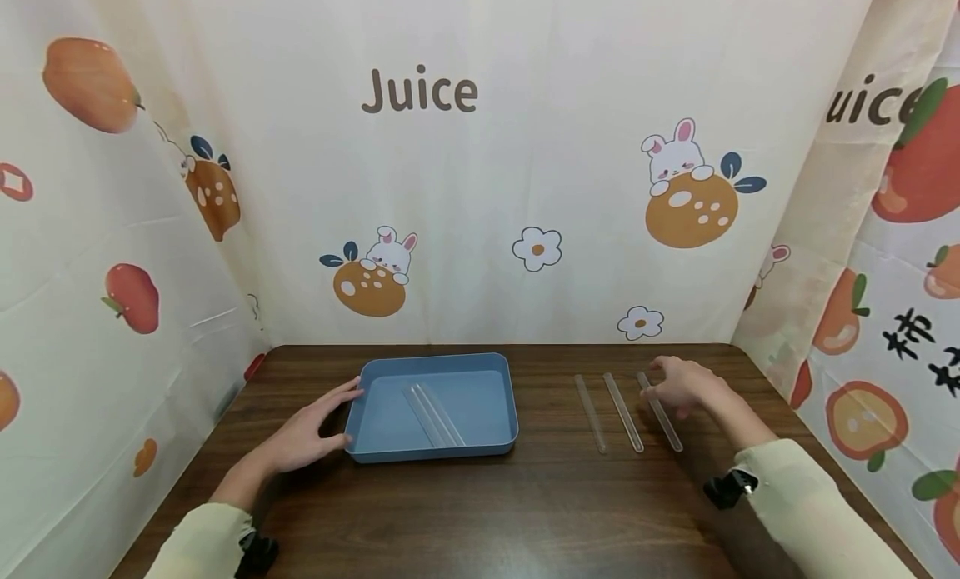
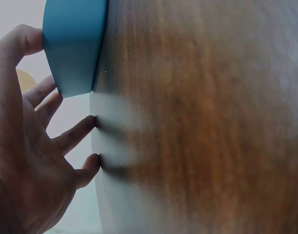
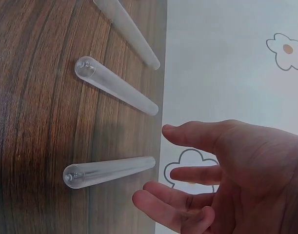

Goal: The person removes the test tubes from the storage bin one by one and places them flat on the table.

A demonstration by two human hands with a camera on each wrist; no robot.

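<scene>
A blue rectangular tray [image 1: 465, 455] stands on the table at centre left. Inside it, clear tubes [image 1: 435, 414] lie close side by side. My left hand [image 1: 306, 433] is spread at the tray's left end, thumb and fingertips against its side; in the left wrist view, the other fingertips [image 2: 92, 161] rest on the table. Three more clear tubes lie apart on the right: a left one [image 1: 591, 414], a middle one [image 1: 624, 412] and a right one [image 1: 663, 416]. Over the far end of the right tube hovers my right hand [image 1: 686, 386], its fingers loosely bent and apart from the tube [image 3: 107, 170].
The dark wooden table [image 1: 480, 512] reaches back to a printed curtain [image 1: 480, 187], which also hangs along both sides. Between the tray and the loose tubes lies a stretch of bare wood.
</scene>
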